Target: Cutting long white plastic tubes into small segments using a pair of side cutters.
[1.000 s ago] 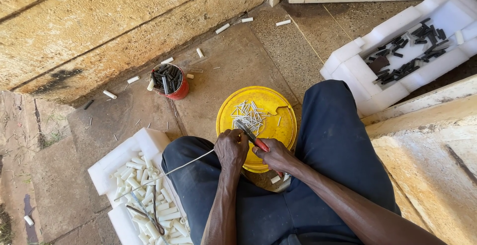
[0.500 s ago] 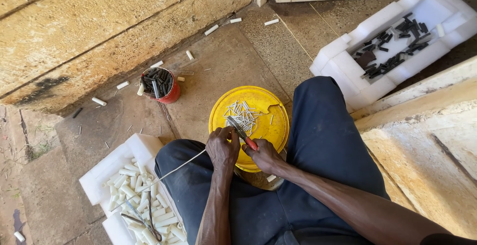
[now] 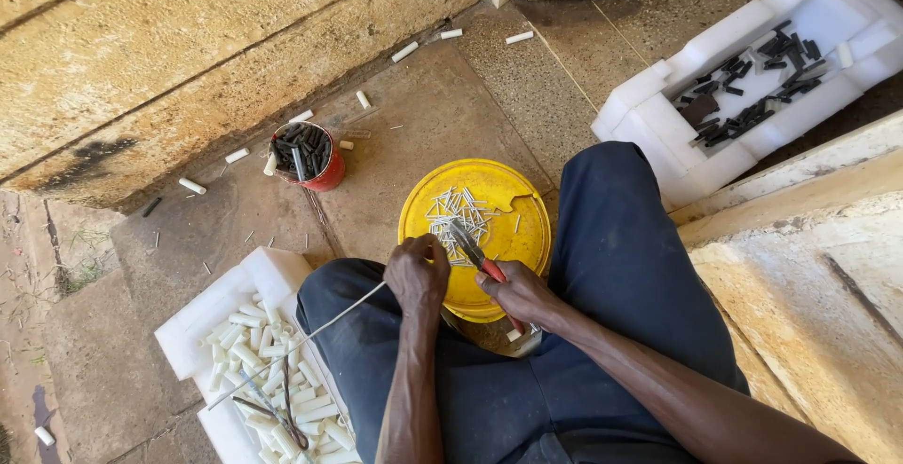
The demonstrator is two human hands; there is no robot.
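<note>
We hold a thin wire (image 3: 324, 325) pinched in our left hand (image 3: 419, 276) over the yellow lid (image 3: 513, 229), as half a second ago; our right hand (image 3: 517, 290), closed on red-handled pliers (image 3: 480, 257), has barely shifted. Cut pins (image 3: 456, 215) pile there. White foam trays (image 3: 202, 318) and a red can (image 3: 306, 158) flank us.

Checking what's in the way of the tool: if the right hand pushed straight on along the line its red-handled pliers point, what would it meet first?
Most likely the left hand, close by the tips of the pliers that the right hand holds. Past that lie the short wire pieces on the yellow lid. Depth is hard to judge from above.
</note>
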